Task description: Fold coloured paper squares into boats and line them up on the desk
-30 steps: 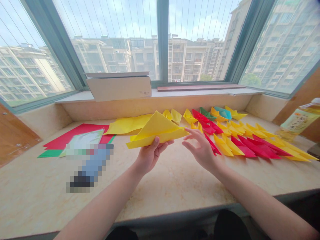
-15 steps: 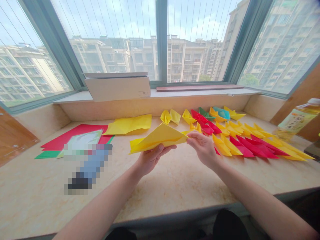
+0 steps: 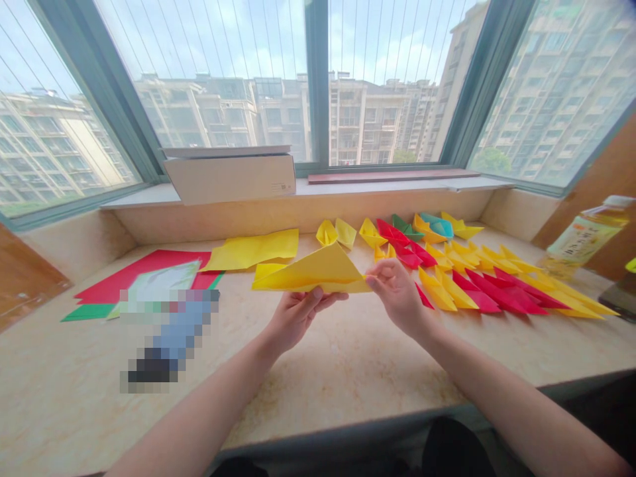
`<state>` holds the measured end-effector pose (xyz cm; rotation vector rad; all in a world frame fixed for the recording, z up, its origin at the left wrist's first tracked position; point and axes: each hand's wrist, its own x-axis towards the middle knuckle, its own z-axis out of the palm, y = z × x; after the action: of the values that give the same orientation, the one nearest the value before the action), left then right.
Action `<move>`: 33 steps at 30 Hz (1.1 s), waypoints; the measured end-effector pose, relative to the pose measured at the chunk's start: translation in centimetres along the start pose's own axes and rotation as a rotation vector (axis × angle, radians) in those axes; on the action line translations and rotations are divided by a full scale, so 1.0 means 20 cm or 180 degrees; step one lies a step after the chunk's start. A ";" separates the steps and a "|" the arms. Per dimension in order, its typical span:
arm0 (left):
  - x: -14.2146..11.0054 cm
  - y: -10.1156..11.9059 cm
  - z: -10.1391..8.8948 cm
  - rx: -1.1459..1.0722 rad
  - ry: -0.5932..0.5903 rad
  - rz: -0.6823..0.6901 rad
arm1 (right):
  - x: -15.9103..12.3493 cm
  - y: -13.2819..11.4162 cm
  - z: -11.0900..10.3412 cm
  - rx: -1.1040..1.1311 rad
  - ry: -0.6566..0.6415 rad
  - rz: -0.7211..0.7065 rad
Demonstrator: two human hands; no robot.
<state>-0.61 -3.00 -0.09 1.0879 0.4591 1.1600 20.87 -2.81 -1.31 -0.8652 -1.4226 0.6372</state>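
A partly folded sheet of yellow paper point(image 3: 318, 270), with a peaked middle and a band along its lower edge, is held up above the counter. My left hand point(image 3: 298, 315) grips its lower edge from beneath, thumb in front and fingers behind. At the paper's right corner, my right hand point(image 3: 395, 288) pinches the tip between thumb and fingers. Folded yellow paper boats point(image 3: 437, 288) and red paper boats point(image 3: 511, 291) stand in rows just right of my right hand. A flat yellow sheet point(image 3: 253, 250) lies behind the held paper.
Red sheets point(image 3: 119, 281), a green sheet point(image 3: 87, 311) and a clear packet lie at the left, near a blurred-out object point(image 3: 173, 338). A white box point(image 3: 231, 177) rests on the sill. A drink bottle point(image 3: 586, 232) stands at the right, past the boats.
The held paper's left end has risen slightly and its lower edge is more level. Both hands keep their hold. The view has shifted a little.
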 end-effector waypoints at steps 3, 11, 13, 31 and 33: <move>0.01 -0.01 0.00 -0.0065 0.0112 0.0018 | 0.00 0.01 0.00 -0.0136 -0.0069 0.0022; 0.03 0.01 0.01 -0.0415 0.0346 0.0216 | -0.03 0.03 -0.01 -0.0461 -0.0646 0.0029; 0.03 0.02 0.02 -0.0409 0.0357 0.0189 | -0.03 0.02 -0.01 -0.0488 -0.0660 -0.0026; 0.10 0.14 -0.12 0.1346 0.0804 0.1861 | 0.05 0.05 -0.07 -0.0081 -0.0082 0.0482; 0.10 0.15 -0.12 0.1342 0.0740 0.1793 | 0.05 0.06 -0.08 -0.0190 -0.0015 0.0433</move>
<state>-3.23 -0.19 1.78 1.5119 0.6177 1.7485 22.61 -1.59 -1.70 -1.0145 -1.4013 0.7023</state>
